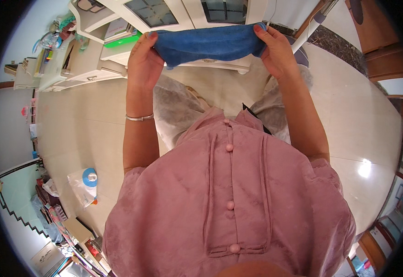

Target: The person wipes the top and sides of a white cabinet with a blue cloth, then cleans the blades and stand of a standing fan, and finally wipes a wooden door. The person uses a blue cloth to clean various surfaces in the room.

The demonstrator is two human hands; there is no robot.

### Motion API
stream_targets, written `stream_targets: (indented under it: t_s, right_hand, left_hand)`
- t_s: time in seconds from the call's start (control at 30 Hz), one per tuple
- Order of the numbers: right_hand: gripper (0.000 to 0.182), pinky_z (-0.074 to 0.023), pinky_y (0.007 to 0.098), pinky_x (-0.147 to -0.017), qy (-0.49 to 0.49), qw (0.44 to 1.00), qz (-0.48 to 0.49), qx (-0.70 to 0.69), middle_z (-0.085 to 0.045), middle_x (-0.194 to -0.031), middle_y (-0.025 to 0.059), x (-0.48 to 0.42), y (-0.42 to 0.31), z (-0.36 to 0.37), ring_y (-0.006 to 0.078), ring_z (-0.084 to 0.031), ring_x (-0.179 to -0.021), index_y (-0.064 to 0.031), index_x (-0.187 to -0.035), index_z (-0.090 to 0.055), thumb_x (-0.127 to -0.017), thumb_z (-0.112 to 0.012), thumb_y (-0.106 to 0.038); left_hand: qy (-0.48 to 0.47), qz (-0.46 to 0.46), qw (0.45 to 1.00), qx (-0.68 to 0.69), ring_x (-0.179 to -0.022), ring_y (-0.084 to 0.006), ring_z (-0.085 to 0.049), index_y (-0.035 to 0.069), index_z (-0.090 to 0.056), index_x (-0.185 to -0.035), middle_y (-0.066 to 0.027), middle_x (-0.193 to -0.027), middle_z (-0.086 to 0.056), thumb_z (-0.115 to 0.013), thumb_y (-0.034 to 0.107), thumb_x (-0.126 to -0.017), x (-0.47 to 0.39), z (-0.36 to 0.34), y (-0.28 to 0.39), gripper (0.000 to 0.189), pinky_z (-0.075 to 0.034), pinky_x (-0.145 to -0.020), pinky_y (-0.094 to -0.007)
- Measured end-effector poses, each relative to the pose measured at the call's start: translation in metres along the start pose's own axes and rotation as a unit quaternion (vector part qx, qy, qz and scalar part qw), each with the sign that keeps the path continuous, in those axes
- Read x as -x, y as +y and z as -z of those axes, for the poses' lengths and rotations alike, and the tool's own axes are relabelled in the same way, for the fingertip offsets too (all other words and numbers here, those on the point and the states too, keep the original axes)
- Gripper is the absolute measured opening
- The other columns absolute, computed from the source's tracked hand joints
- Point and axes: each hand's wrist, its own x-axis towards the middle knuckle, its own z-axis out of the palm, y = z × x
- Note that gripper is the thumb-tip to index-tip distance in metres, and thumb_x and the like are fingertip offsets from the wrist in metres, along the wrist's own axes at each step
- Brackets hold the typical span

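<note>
A blue cloth (210,43), folded into a long band, is stretched between my two hands. My left hand (146,60) grips its left end, thumb on top and fingers behind. At the other end, my right hand (276,52) pinches the cloth with the thumb over its upper corner. The fabric sags slightly along its lower edge, and one corner hangs down near my left hand. Behind the cloth stands a cream cabinet (187,14) with dark glass panes, partly hidden by it.
Left of the cabinet, a low cream drawer unit (108,71) carries books and small items. A pole (307,36) rises at the right from a grey base. A plastic bag (83,187) lies on the tiled floor (94,135) at my left. Wooden furniture (383,62) stands far right.
</note>
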Motion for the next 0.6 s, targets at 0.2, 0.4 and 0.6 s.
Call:
stream_targets:
  t_s: [0.2, 0.4, 0.6]
  right_hand:
    - [0.029, -0.0403, 0.0275, -0.067, 0.136, 0.94, 0.054, 0.307, -0.058, -0.078, 0.0014, -0.008, 0.01, 0.011, 0.0112, -0.047, -0.072, 0.0014, -0.089, -0.064, -0.09, -0.056, -0.027]
    - [0.028, -0.0463, 0.0337, -0.071, 0.181, 0.978, -0.085, 0.063, -0.06, -0.085, 0.0066, -0.005, 0.034, 0.016, 0.0169, -0.055, -0.076, -0.001, -0.096, -0.06, -0.092, -0.051, -0.027]
    - [0.024, -0.0482, 0.0394, -0.08, 0.138, 0.956, -0.219, -0.14, -0.06, -0.099, 0.0086, -0.001, 0.059, 0.015, 0.0215, -0.058, -0.088, -0.0032, -0.104, -0.056, -0.093, -0.051, -0.025]
  left_hand:
    - [0.016, -0.072, 0.997, 0.001, -0.084, -0.0124, -0.058, 0.006, -0.06, -0.082, -0.0034, -0.089, -0.063, -0.057, 0.005, -0.087, 0.0, 0.005, -0.012, 0.005, -0.045, -0.08, -0.0275]
    - [0.013, -0.095, 0.994, -0.061, -0.074, -0.0106, -0.055, 0.006, -0.056, -0.075, -0.0037, -0.084, -0.061, -0.059, -0.001, -0.083, 0.0, 0.012, -0.014, 0.012, -0.044, -0.072, -0.0249]
    - [0.094, -0.107, 0.975, -0.171, -0.073, -0.0113, -0.055, 0.004, -0.053, -0.092, -0.0067, -0.084, -0.061, -0.059, -0.002, -0.082, 0.008, 0.015, -0.016, 0.013, -0.044, -0.066, -0.0238]
